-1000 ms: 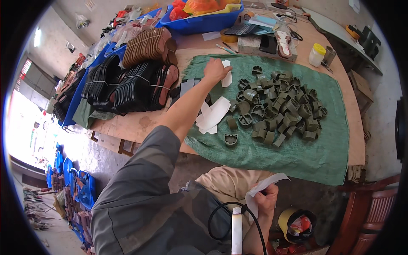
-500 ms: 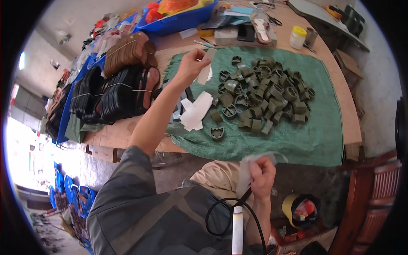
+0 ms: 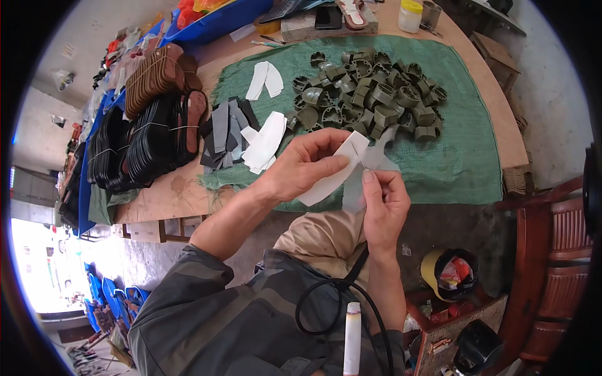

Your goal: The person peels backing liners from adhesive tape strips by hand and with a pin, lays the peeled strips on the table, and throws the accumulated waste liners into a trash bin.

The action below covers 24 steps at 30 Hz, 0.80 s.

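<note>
My left hand (image 3: 298,168) pinches a curved white strip (image 3: 323,188) between thumb and fingers, in front of my lap. Close beside it, the thumb and fingers of my right hand (image 3: 387,210) are closed on a thin translucent sheet (image 3: 382,156) at the strip's edge. Whether the two pieces are joined there, I cannot tell. Several white cut pieces (image 3: 264,141) lie on the green woven cloth (image 3: 458,166), with two more white strips (image 3: 257,81) behind them. Grey and black strips (image 3: 221,128) are next to these. Beyond my hands spreads a heap of olive-green shoe heels (image 3: 382,94).
Bundled black soles (image 3: 153,144) and brown soles (image 3: 153,81) stand at the left, near a blue tub (image 3: 216,28). A yellow-lidded jar (image 3: 411,15) and a metal cup (image 3: 431,14) sit at the back. Below right are a bin (image 3: 433,269) and a wooden chair (image 3: 545,257).
My left hand has come back from the far side of the cloth with a white strip. My right hand has risen with the translucent sheet, and both hands now meet. The view has shifted.
</note>
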Each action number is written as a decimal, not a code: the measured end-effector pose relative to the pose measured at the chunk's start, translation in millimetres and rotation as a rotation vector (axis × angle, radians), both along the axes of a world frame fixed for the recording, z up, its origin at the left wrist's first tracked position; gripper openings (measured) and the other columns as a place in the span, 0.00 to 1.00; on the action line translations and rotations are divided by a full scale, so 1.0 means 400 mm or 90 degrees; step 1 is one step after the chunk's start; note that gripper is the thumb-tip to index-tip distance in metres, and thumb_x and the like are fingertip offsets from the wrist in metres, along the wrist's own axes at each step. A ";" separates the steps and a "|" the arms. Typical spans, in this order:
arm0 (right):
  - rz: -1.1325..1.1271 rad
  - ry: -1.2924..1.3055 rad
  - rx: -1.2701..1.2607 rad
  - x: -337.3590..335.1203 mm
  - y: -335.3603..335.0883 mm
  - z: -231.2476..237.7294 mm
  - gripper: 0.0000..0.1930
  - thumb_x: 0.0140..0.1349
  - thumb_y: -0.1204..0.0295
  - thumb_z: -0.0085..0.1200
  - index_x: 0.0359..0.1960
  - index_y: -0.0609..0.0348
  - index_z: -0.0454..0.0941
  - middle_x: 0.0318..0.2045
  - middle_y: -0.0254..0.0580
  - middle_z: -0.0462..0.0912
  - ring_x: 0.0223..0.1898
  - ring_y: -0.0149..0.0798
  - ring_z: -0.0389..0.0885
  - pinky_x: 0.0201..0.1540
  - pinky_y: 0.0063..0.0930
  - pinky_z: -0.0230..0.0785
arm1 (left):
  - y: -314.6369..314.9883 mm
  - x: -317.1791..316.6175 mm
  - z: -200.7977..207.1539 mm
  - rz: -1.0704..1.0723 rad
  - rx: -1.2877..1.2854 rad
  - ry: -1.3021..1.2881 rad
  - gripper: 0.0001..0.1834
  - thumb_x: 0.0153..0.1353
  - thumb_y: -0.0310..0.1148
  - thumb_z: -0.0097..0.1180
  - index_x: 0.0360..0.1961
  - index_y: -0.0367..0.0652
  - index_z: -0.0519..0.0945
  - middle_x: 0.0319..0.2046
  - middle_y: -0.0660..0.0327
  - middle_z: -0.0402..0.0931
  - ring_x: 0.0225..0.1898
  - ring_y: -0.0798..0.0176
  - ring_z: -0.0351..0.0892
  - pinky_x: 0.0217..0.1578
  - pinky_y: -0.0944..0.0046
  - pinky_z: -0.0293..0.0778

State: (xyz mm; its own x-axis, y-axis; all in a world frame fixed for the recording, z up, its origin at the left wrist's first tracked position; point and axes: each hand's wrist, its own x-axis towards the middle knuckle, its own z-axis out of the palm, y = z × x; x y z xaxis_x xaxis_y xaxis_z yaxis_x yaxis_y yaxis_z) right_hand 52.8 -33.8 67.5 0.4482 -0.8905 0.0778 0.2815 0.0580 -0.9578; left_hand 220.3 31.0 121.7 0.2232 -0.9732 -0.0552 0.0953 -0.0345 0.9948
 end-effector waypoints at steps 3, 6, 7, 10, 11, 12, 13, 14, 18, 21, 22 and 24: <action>-0.006 0.002 0.005 -0.006 0.001 0.001 0.07 0.68 0.72 0.59 0.37 0.63 0.76 0.25 0.25 0.77 0.25 0.15 0.66 0.27 0.13 0.58 | -0.005 -0.003 -0.012 0.020 0.008 0.014 0.18 0.70 0.29 0.57 0.59 0.38 0.76 0.46 0.65 0.81 0.46 0.74 0.78 0.48 0.69 0.75; -0.011 0.008 0.003 -0.011 0.001 -0.003 0.07 0.68 0.72 0.59 0.36 0.63 0.76 0.25 0.25 0.77 0.25 0.15 0.66 0.27 0.13 0.58 | -0.011 -0.010 -0.011 0.049 0.010 0.006 0.15 0.70 0.31 0.57 0.55 0.38 0.79 0.44 0.66 0.82 0.43 0.75 0.78 0.45 0.71 0.75; -0.015 0.017 -0.007 -0.010 0.000 0.000 0.07 0.69 0.72 0.58 0.36 0.62 0.76 0.25 0.25 0.76 0.24 0.16 0.67 0.27 0.13 0.58 | -0.012 -0.012 -0.009 0.059 0.009 -0.002 0.13 0.71 0.31 0.57 0.53 0.38 0.80 0.42 0.66 0.82 0.42 0.76 0.78 0.43 0.71 0.75; -0.016 0.026 -0.013 -0.010 -0.002 -0.001 0.07 0.69 0.72 0.58 0.36 0.63 0.76 0.24 0.26 0.76 0.24 0.16 0.67 0.27 0.14 0.59 | -0.013 -0.009 0.000 0.051 0.031 -0.013 0.14 0.70 0.33 0.58 0.52 0.37 0.80 0.40 0.67 0.82 0.41 0.76 0.78 0.43 0.72 0.75; -0.013 0.027 -0.010 -0.010 -0.003 -0.002 0.07 0.68 0.73 0.59 0.36 0.64 0.76 0.25 0.25 0.77 0.25 0.16 0.66 0.27 0.13 0.59 | -0.013 -0.009 -0.003 0.051 0.032 -0.013 0.14 0.70 0.33 0.58 0.52 0.37 0.80 0.40 0.67 0.82 0.41 0.76 0.78 0.43 0.72 0.75; -0.013 0.027 -0.009 -0.009 -0.002 -0.001 0.07 0.68 0.73 0.59 0.36 0.64 0.76 0.25 0.25 0.77 0.25 0.16 0.66 0.27 0.13 0.59 | -0.013 -0.010 -0.009 0.060 0.032 -0.032 0.13 0.70 0.32 0.58 0.51 0.37 0.81 0.39 0.67 0.82 0.40 0.77 0.77 0.42 0.72 0.75; -0.015 0.032 -0.016 -0.005 -0.001 0.001 0.07 0.68 0.73 0.59 0.36 0.64 0.76 0.24 0.26 0.77 0.25 0.16 0.67 0.27 0.13 0.60 | -0.012 -0.011 -0.015 0.069 0.033 -0.051 0.12 0.70 0.32 0.58 0.50 0.37 0.82 0.37 0.68 0.82 0.39 0.77 0.77 0.41 0.72 0.74; -0.017 0.037 -0.023 -0.003 -0.001 0.003 0.07 0.68 0.73 0.59 0.36 0.64 0.76 0.24 0.26 0.77 0.25 0.16 0.67 0.27 0.14 0.60 | -0.013 -0.011 -0.020 0.070 0.034 -0.051 0.12 0.70 0.32 0.58 0.50 0.37 0.82 0.37 0.68 0.82 0.39 0.77 0.77 0.41 0.72 0.74; -0.026 0.056 -0.043 -0.001 -0.004 0.001 0.07 0.68 0.73 0.59 0.35 0.64 0.76 0.24 0.27 0.77 0.25 0.16 0.68 0.26 0.14 0.61 | -0.014 -0.015 -0.023 0.075 0.033 -0.081 0.11 0.69 0.32 0.59 0.48 0.37 0.83 0.35 0.68 0.82 0.37 0.78 0.75 0.38 0.73 0.74; -0.009 0.043 -0.021 0.002 -0.005 -0.001 0.07 0.68 0.73 0.59 0.35 0.64 0.75 0.24 0.27 0.77 0.25 0.16 0.68 0.27 0.13 0.60 | -0.017 -0.022 -0.031 0.078 0.046 -0.066 0.11 0.69 0.32 0.60 0.47 0.37 0.83 0.33 0.69 0.81 0.35 0.79 0.74 0.36 0.73 0.73; -0.016 0.029 -0.019 0.007 -0.005 -0.003 0.07 0.68 0.73 0.59 0.34 0.64 0.75 0.24 0.26 0.77 0.25 0.16 0.68 0.26 0.13 0.60 | -0.018 -0.025 -0.037 0.082 0.048 -0.071 0.11 0.69 0.32 0.60 0.46 0.37 0.84 0.33 0.69 0.81 0.34 0.79 0.74 0.35 0.73 0.73; -0.022 0.017 -0.016 0.012 -0.006 -0.002 0.07 0.68 0.73 0.59 0.34 0.64 0.75 0.24 0.26 0.76 0.25 0.16 0.67 0.26 0.13 0.60 | -0.018 -0.032 -0.053 0.060 0.051 -0.080 0.11 0.69 0.32 0.59 0.47 0.37 0.83 0.33 0.69 0.81 0.34 0.80 0.74 0.35 0.74 0.72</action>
State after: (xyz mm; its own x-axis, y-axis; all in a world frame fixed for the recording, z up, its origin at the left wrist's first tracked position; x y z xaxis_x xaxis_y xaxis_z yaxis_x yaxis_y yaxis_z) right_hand 57.6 -36.1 66.9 0.4201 -0.9031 0.0891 0.2569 0.0242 -0.9661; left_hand 207.4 23.6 100.6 0.3229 -0.9414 -0.0979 -0.0236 -0.1114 0.9935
